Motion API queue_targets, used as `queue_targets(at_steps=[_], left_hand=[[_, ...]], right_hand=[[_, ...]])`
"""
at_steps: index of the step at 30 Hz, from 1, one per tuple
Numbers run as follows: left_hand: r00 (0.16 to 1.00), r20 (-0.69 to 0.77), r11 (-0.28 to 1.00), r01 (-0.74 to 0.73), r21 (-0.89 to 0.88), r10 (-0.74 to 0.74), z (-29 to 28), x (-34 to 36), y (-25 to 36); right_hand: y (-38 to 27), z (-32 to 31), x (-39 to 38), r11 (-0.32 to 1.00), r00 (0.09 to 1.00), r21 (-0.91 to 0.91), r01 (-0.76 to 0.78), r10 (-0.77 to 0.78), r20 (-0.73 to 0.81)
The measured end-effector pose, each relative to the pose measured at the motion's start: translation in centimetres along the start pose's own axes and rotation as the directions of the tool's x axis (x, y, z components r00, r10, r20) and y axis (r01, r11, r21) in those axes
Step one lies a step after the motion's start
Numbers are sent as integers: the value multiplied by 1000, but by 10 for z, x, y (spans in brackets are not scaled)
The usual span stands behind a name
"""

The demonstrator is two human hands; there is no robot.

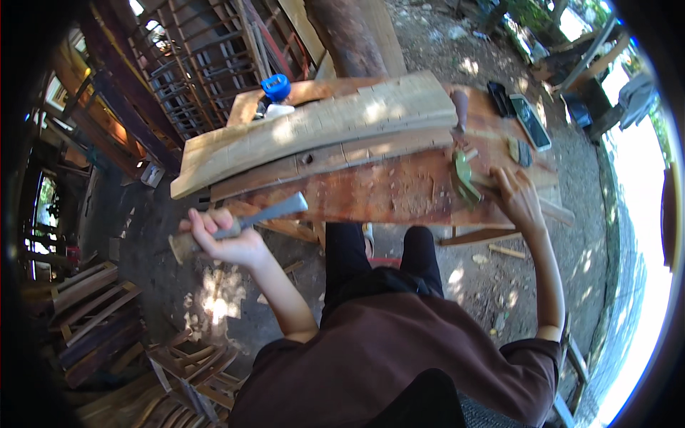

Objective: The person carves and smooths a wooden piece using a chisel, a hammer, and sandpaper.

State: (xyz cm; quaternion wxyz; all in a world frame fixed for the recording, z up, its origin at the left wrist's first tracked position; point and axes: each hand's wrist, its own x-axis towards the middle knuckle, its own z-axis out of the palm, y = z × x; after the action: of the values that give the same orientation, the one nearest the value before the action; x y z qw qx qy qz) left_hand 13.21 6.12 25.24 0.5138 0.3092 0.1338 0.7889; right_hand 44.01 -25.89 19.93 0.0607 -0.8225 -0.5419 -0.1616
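Nearest, a dark brown shirt (399, 349) and dark trousers (421, 257) are seen, with the knees set before the near edge of the tabletop (342, 196). To the left, clear of that edge, a chisel (282, 208) is grasped by the left hand (227, 241); its handle is wrapped by the curled fingers, and its flat metal blade is pointed to the right and slightly away from the body. At the right end of the tabletop, a hammer (464, 178) with a green head is grasped by the right hand (515, 192). The handle is held close to the head, and its free end is directed to the right; whether the head is touching the wood cannot be told.

Farther in, a narrow brown board (335, 155) pierced by a dark hole is laid lengthwise. Just beyond it, a wider pale board (314, 128) is placed, its near edge curved and its surface dappled with sunlight. Toward the right, a small block (520, 152), a phone (530, 123) and a black case (501, 100) are laid near one another. Behind the pale board, a blue round object (275, 87) is set near a white item (280, 110).

Beyond the tabletop, a thick trunk (348, 36) is seen, and slatted wooden frames (185, 68) are stacked to its left.
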Motion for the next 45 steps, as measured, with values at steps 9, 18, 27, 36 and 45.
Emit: queue_targets(at_steps=[9, 18, 27, 36, 45], left_hand=[[964, -117, 971, 237, -27, -239, -6, -30, 6], [978, -103, 978, -166, 128, 180, -3, -35, 56], [992, -114, 998, -49, 50, 55, 34, -36, 15], [982, 182, 997, 57, -51, -46, 28, -38, 4], [924, -232, 951, -307, 26, 305, -93, 62, 110]], right_hand=[[-1, 4, 14, 975, 1000, 221, 1, -3, 10], [-4, 3, 14, 852, 978, 496, -166, 205, -26], [5, 4, 19, 935, 993, 351, -45, 79, -84], [0, 12, 14, 833, 977, 550, -61, 163, -139], [8, 15, 10, 862, 951, 498, -95, 226, -210]])
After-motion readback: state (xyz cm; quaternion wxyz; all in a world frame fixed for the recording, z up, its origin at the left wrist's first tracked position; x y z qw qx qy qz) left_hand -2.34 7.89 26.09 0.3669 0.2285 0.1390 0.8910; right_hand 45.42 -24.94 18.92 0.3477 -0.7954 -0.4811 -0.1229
